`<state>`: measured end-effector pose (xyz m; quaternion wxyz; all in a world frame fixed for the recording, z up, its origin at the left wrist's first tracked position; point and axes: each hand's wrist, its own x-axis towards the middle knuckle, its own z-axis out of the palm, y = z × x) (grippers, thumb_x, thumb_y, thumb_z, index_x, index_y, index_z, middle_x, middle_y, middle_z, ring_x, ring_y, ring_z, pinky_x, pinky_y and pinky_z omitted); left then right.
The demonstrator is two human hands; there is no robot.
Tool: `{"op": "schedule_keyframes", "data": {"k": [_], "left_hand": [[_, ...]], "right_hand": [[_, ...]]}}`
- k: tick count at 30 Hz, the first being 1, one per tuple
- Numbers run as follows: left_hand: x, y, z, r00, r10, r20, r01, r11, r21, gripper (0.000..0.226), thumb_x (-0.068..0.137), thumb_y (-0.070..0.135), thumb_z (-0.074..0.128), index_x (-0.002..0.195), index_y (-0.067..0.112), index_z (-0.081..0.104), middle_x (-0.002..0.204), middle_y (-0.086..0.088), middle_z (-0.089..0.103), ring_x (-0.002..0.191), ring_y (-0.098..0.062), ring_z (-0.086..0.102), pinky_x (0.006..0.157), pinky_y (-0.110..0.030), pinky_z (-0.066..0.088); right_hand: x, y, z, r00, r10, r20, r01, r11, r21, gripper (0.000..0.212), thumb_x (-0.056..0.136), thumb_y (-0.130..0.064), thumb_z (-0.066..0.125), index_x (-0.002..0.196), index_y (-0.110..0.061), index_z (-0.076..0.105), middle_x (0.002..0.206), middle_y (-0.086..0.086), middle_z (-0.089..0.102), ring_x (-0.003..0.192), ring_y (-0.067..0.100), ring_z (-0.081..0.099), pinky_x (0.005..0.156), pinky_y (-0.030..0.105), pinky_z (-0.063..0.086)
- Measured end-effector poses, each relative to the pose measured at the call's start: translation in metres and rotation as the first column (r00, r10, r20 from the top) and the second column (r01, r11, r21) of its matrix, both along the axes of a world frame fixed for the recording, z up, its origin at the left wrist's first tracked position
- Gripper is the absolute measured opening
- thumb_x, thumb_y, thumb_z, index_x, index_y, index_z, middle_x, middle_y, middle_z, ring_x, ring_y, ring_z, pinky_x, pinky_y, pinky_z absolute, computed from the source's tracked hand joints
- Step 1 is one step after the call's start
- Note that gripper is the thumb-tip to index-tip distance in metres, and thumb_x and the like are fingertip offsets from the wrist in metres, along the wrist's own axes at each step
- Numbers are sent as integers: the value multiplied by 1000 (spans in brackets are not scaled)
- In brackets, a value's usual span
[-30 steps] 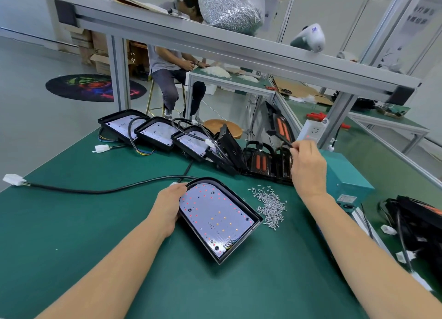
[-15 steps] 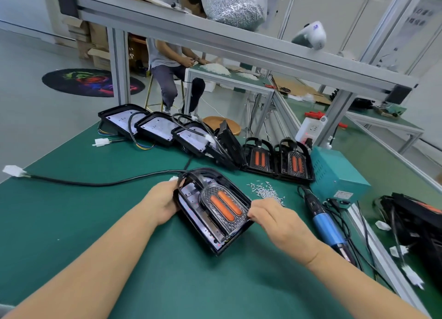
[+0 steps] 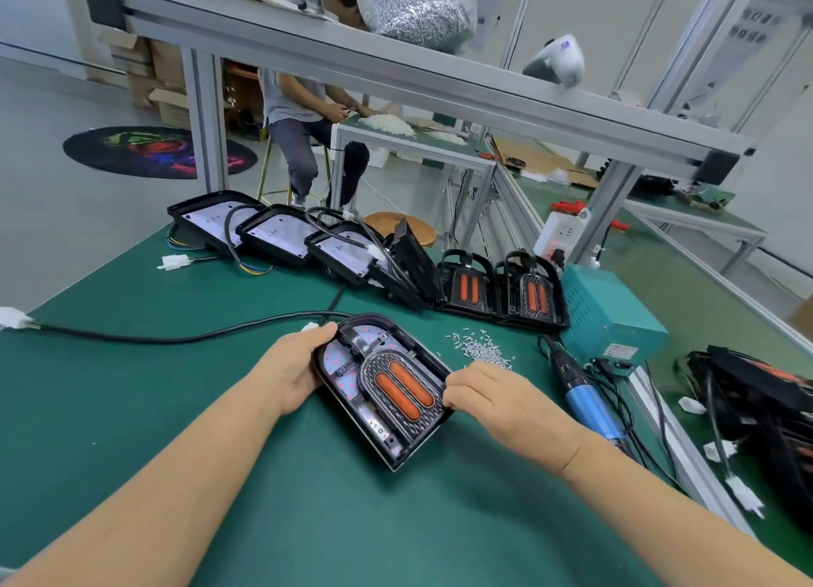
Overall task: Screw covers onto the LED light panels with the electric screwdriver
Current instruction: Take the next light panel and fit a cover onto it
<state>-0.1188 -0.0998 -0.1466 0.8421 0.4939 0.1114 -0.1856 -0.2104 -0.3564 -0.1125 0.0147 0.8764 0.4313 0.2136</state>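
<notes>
A black LED light panel (image 3: pixel 341 360) lies on the green table in front of me, its white board with red dots showing at the left side. A black cover (image 3: pixel 402 388) with two orange strips sits on top of it. My left hand (image 3: pixel 294 368) grips the panel's left edge. My right hand (image 3: pixel 488 395) pinches the cover's right edge. The blue electric screwdriver (image 3: pixel 583 395) lies on the table to the right of my right hand, untouched. A small heap of silver screws (image 3: pixel 479 349) lies just behind the panel.
Three uncovered panels (image 3: pixel 272 234) with cables stand in a row at the back left; two covered ones (image 3: pixel 501 289) stand at the back middle. A teal power box (image 3: pixel 611 313) sits behind the screwdriver. Black parts (image 3: pixel 756 401) pile at the right. A black cable (image 3: pixel 176 335) crosses the table left.
My right hand brought a cover from the back row and set it on the panel. It now holds the cover's right edge. My left hand stayed at the panel's left side.
</notes>
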Motion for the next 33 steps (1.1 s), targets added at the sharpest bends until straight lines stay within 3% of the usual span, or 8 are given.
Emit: {"op": "schedule_keyframes", "data": {"k": [6,12,15,17,18,25,29,33], "left_hand": [[-1,-2,-1,999,30,28,-32,996,80,13,95,2,46,91,5,58,90,-11,62,76,-22,61,77,-38,52],[-8,-4,-1,990,48,135,-85,955,284,22,95,2,47,105,4,66,93,-8,67,82,-22,61,84,-35,49],[-14,-1,-10,908,-98,407,-260,629,733,33,96,5,44,120,12,65,110,-7,67,102,-27,58,94,-36,45],[-18,0,-15,864,-202,461,-358,397,845,37,96,8,42,125,19,61,111,-15,65,103,-32,55,88,-37,45],[-20,1,-16,856,-225,465,-371,358,857,38,96,8,42,126,22,60,107,-19,64,100,-34,54,85,-38,46],[-16,1,-10,821,-367,438,-339,305,890,39,95,7,43,127,23,59,113,-15,66,102,-34,56,83,-38,45],[-11,0,-10,820,-416,392,-287,294,912,47,97,8,40,136,32,51,134,-8,56,115,-31,52,92,-34,44],[-6,-2,-9,802,-455,387,-280,287,916,49,98,8,38,137,35,48,126,-6,59,106,-29,54,87,-33,44]], "right_hand": [[-1,-1,2,1000,-16,7,16,1000,-9,24,78,9,61,91,-9,72,95,2,70,78,23,64,66,29,53],[-4,2,-1,997,-70,39,69,997,22,32,84,0,43,89,-10,74,94,-1,71,79,21,65,66,28,50],[-7,3,-4,993,-106,56,102,993,65,34,84,0,42,89,-11,74,95,-1,71,82,20,62,69,27,46],[-9,4,-7,991,-126,51,120,987,110,36,84,2,40,91,-10,73,97,-1,70,85,20,61,72,28,48],[-10,5,-8,989,-137,46,130,982,137,37,84,2,39,91,-9,73,97,-1,70,86,21,61,72,29,49],[-18,13,-12,982,-189,8,181,953,243,32,83,4,43,86,-7,72,91,2,70,77,26,62,68,32,52],[-29,13,-15,980,-199,-5,192,939,285,25,85,1,49,86,-10,72,91,-1,67,82,26,60,72,36,51],[-33,14,-18,976,-210,-66,220,916,337,17,84,6,62,89,-8,71,92,0,67,85,26,60,74,38,51]]}}
